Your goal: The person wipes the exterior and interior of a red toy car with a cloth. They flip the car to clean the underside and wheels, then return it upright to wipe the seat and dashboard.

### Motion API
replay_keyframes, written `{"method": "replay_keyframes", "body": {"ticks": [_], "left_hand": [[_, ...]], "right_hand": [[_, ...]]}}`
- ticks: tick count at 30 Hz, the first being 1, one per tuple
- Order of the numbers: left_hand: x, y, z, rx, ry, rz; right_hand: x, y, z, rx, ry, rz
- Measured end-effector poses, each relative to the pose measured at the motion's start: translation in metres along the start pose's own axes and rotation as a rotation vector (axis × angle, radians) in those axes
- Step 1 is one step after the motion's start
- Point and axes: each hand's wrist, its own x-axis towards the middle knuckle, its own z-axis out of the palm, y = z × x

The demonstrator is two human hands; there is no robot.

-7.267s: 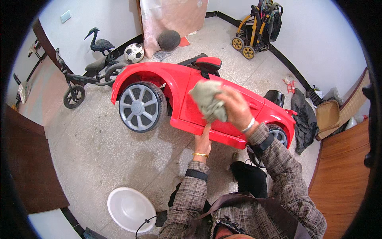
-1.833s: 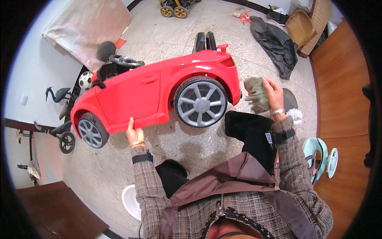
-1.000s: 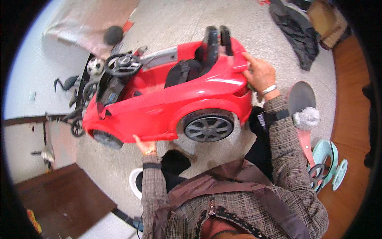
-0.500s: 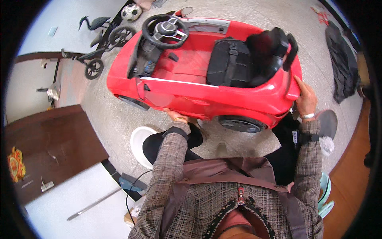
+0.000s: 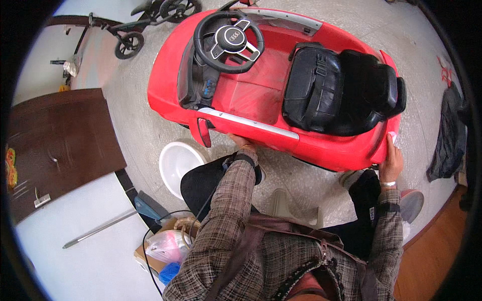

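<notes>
I have both hands on one red ride-on toy car (image 5: pixel 221 128), which sits right in front of me, cabin facing up, speckled floor (image 5: pixel 133 125) around it. My left hand (image 5: pixel 243 142) is at the near side, fingers partly under the bodywork; my right hand (image 5: pixel 391 163) has its fingers against the rear corner. From up here I can't tell whether either set is clamped or just resting. Inside I count one steering wheel (image 5: pixel 231 39) and one black seat (image 5: pixel 311 95); one side mirror (image 5: pixel 203 132) sticks out toward me. Near my left arm are one white basin (image 5: pixel 175 163) and one cardboard box (image 5: pixel 143 252) with one pinkish bag (image 5: pixel 168 246). One two-wheeled balance bike (image 5: pixel 146 23) stands at upper left, and one crumpled black sheet (image 5: pixel 448 135) lies far right.
</notes>
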Motion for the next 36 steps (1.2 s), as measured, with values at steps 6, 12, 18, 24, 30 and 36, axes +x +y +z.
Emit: {"method": "replay_keyframes", "body": {"ticks": [6,12,18,24,30,36], "left_hand": [[0.024,-0.034,-0.027,0.001,0.097,0.04],[0.03,-0.052,-0.041,0.012,0.212,-0.001],[0.028,-0.062,-0.051,0.063,0.277,-0.04],[0.027,-0.058,-0.053,0.132,0.318,-0.07],[-0.004,-0.048,-0.038,0.305,0.299,-0.165],[-0.073,-0.027,-0.017,0.62,0.107,-0.452]], "right_hand": [[-0.001,-0.002,0.022,0.008,-0.068,-0.014],[-0.009,0.005,0.03,0.008,-0.199,0.052],[-0.01,0.002,0.033,0.061,-0.159,0.007],[-0.01,-0.004,0.033,0.067,-0.184,0.013],[-0.007,-0.002,0.031,-0.006,-0.312,0.068],[-0.017,-0.004,0.013,0.033,-0.342,0.08]]}}
